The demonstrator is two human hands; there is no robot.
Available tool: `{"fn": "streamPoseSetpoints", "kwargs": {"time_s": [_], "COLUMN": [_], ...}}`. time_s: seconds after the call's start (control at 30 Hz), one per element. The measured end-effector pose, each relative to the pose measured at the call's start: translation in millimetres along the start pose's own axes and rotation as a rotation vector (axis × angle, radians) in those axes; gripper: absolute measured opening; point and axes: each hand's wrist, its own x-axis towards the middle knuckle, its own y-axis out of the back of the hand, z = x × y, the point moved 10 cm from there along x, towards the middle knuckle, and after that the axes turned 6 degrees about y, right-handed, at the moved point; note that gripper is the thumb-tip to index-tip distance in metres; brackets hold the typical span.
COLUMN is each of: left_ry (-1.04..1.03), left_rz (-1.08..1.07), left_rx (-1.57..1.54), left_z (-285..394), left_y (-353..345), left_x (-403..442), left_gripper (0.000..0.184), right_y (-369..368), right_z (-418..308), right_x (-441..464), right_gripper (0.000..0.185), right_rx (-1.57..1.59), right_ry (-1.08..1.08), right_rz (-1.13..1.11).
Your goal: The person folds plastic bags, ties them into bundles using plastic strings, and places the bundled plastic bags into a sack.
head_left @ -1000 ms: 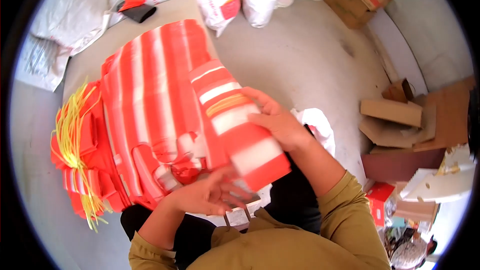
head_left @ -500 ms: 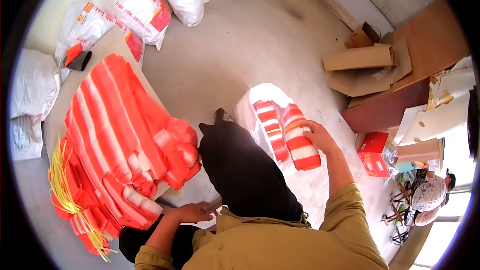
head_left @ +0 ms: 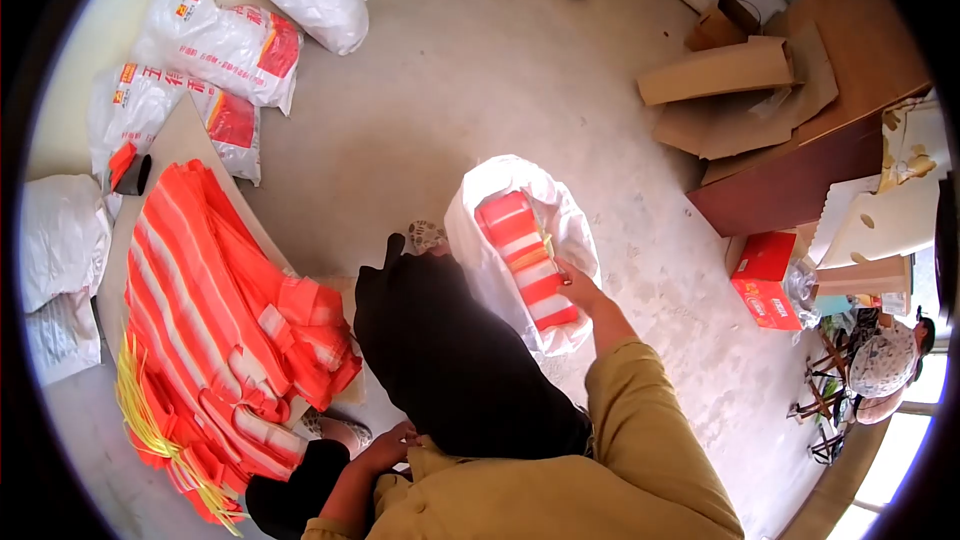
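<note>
An open white sack (head_left: 468,230) stands on the floor beside my leg, with a folded red-and-white striped bundle (head_left: 515,238) inside it. My right hand (head_left: 580,290) is at the sack's right edge, its fingers bent at the bundle's lower right side; whether they grip it is unclear. My left hand (head_left: 388,448) rests low near my lap, its fingers partly hidden. To the left, a large pile of striped red-and-white fabric (head_left: 190,265) lies on a board, with yellow strings (head_left: 150,420) draped over its lower left end.
Printed white sacks (head_left: 225,45) and a plain white bag (head_left: 65,235) line the left wall. Opened cardboard (head_left: 715,75) lies at the upper right, near a brown panel (head_left: 790,180). A red box (head_left: 768,275) is at the right; a person (head_left: 885,360) sits beyond it.
My right hand has carried the striped bundle from above the sack down into it. My left hand has drawn back toward my lap. The view has shifted.
</note>
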Motion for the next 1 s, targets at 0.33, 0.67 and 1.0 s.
{"fn": "streamPoseSetpoints", "kwargs": {"time_s": [0.33,0.67,1.0], "left_ry": [0.032,0.019,-0.040], "left_rz": [-0.028,0.015,0.151], "left_rx": [-0.273,-0.279,0.008], "left_z": [-40.4,-56.2,-62.2], "left_y": [-1.4,6.6,11.0], "left_x": [26.1,38.5,28.9], "left_gripper": [0.069,0.077,0.057], "right_y": [-7.2,-4.8,-2.4], "right_z": [101.8,55.1,40.1], "right_x": [30.5,-3.5,-24.5], "right_gripper": [0.077,0.060,0.060], "right_rx": [0.022,-0.041,-0.201], "right_ry": [-0.025,-0.124,-0.207], "right_rz": [0.381,0.481,0.354]}}
